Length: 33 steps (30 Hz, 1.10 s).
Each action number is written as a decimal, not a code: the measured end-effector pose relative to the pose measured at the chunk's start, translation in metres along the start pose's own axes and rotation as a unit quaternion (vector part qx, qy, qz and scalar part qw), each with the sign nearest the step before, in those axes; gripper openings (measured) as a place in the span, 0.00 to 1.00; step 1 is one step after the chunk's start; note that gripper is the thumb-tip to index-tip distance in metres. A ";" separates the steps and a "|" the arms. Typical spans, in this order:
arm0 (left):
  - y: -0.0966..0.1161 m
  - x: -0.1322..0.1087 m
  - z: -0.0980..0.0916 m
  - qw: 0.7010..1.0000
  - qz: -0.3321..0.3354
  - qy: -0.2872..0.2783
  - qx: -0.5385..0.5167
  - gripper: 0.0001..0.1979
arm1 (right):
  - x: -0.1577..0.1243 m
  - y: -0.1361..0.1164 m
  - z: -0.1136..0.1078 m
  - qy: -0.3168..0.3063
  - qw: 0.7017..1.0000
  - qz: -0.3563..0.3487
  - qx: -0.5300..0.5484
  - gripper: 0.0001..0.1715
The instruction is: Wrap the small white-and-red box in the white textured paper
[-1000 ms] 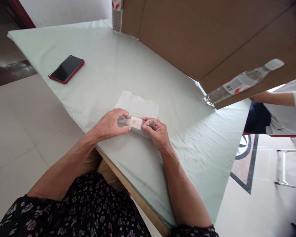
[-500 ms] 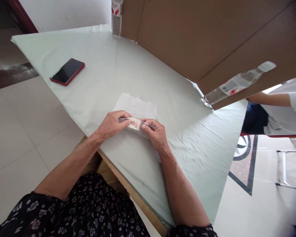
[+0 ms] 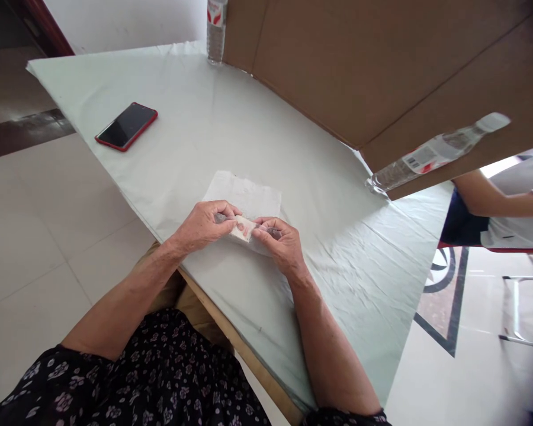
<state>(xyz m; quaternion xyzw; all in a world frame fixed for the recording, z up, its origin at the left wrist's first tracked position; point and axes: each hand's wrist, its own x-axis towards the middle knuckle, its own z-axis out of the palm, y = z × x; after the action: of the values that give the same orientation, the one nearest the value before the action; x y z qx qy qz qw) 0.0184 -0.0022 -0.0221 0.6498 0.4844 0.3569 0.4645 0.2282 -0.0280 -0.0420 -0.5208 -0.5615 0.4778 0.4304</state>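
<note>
A small pale block with reddish marks [image 3: 243, 229] is held between my two hands, low over the near side of the table. My left hand [image 3: 208, 223] pinches its left end with thumb and fingers. At the right end, my right hand [image 3: 281, 241] is closed on it in the same way. Thin clear wrapping seems to show around the block and between the fingers. Just beyond the hands lies a white sheet of tissue-like material [image 3: 244, 194], its near edge partly hidden by them.
A phone in a red case [image 3: 127, 126] lies at the left on the pale tablecloth [image 3: 182, 118]. Brown cardboard [image 3: 337, 65] stands across the back, with one bottle [image 3: 215, 32] at its left and another [image 3: 435, 155] at its right. A person's arm [image 3: 493, 198] shows at far right.
The view has shifted slightly, so the phone, bottles and cardboard sit a little further right. Both hands keep their hold on the block, which is tilted slightly differently. The person's arm at right has moved.
</note>
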 end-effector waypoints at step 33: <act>-0.008 -0.015 -0.014 0.999 -0.028 -0.012 0.012 0.09 | -0.002 0.001 0.002 -0.007 1.000 -0.004 -0.002 0.15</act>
<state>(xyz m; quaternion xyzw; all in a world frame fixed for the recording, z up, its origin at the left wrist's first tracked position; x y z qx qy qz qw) -0.0010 -0.0123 -0.0252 0.6458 0.5008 0.3298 0.4727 0.2268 -0.0301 -0.0434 -0.5156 -0.5678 0.4787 0.4273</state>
